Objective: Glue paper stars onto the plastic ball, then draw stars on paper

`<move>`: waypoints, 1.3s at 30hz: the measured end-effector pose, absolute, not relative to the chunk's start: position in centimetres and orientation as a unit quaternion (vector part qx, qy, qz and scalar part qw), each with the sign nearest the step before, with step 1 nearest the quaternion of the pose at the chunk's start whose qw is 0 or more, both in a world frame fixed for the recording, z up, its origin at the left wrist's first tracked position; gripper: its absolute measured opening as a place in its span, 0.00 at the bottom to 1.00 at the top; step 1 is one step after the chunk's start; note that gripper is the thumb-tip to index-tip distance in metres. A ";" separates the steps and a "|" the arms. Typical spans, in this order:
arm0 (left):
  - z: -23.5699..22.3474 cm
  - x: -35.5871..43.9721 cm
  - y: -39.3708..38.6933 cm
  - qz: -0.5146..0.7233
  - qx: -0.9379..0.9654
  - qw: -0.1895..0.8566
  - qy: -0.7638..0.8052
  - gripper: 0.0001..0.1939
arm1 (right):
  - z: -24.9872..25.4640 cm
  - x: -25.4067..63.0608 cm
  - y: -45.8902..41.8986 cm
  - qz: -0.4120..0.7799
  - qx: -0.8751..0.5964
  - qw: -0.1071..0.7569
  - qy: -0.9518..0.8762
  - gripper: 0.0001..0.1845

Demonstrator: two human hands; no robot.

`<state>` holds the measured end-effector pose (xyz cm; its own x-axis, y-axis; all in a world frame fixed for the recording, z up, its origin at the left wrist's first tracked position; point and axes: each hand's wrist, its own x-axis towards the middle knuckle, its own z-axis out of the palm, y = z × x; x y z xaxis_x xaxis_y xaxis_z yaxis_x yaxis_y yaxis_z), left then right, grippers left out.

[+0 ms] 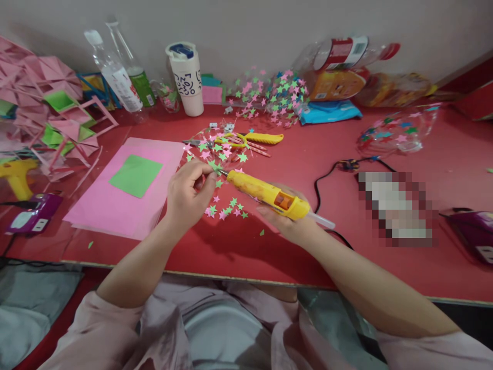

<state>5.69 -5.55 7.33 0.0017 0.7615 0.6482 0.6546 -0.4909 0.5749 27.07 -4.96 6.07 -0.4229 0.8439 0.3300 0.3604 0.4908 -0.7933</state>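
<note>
Paper sheets (pixel 115 205) on table (pixel 239 257), loose stars (pixel 232 202) to their right, tumbler (pixel 188 82) behind, bottles (pixel 114 73) left of tumbler

A flat object (pixel 396 205) is pixelated beyond recognition; the right edge crops a purple box (pixel 472 231); the yellow glue gun (pixel 256 187) partly hides the right hand (pixel 287 222).

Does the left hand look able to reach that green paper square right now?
Probably yes: the green square lies uncovered on the pink paper, near the left hand, with nothing visible standing between them.
</note>
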 end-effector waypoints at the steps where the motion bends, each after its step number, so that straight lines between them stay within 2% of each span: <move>1: 7.3 5.7 -5.5 0.495 0.708 0.047 0.502 0.09 | 6.1 27.1 -4.9 0.318 -0.386 0.373 -0.781 0.22; 6: 7.2 5.4 -5.4 0.474 0.748 -0.068 0.460 0.06 | 6.0 27.3 -4.8 0.245 -0.396 0.361 -0.808 0.17; 9: 7.3 5.3 -5.5 0.486 0.768 -0.131 0.396 0.04 | 6.2 27.7 -4.5 0.207 -0.418 0.382 -0.797 0.14; 13: 7.4 5.1 -5.4 0.520 0.745 -0.072 0.410 0.05 | 6.8 29.0 -3.1 0.123 -0.474 0.417 -0.766 0.09; 16: 7.4 5.0 -5.3 0.531 0.722 -0.017 0.443 0.06 | 6.5 30.2 -1.3 0.043 -0.514 0.324 -0.793 0.07; 21: 7.5 5.3 -5.4 0.539 0.704 0.077 0.457 0.07 | 3.8 31.0 0.9 0.075 -0.546 0.122 -0.826 0.19; 23: 7.6 5.3 -5.5 0.538 0.688 0.138 0.467 0.07 | 3.4 30.8 1.1 0.063 -0.535 0.092 -0.838 0.20; 25: 7.7 5.3 -5.6 0.539 0.660 0.218 0.476 0.06 | 3.9 30.4 0.7 0.019 -0.511 0.133 -0.849 0.18; 28: 7.9 5.3 -5.6 0.528 0.610 0.346 0.478 0.06 | 6.1 29.3 -0.8 -0.045 -0.420 0.275 -0.864 0.11; 30: 8.1 5.3 -5.6 0.520 0.586 0.408 0.468 0.05 | 7.8 28.1 -2.1 -0.059 -0.345 0.340 -0.873 0.07; 34: 8.5 5.6 -6.0 0.516 0.572 0.452 0.450 0.05 | 9.8 25.6 -3.4 -0.115 -0.226 0.367 -0.895 0.03; 39: 9.0 5.5 -6.4 0.488 0.588 0.468 0.443 0.06 | 9.7 24.2 -2.4 -0.184 -0.157 0.374 -0.895 0.04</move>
<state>5.49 -6.40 9.00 0.1310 0.9786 0.1587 0.0647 -0.1682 0.9836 24.22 -2.37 9.65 -0.6712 0.1443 0.7271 0.4189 0.8831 0.2115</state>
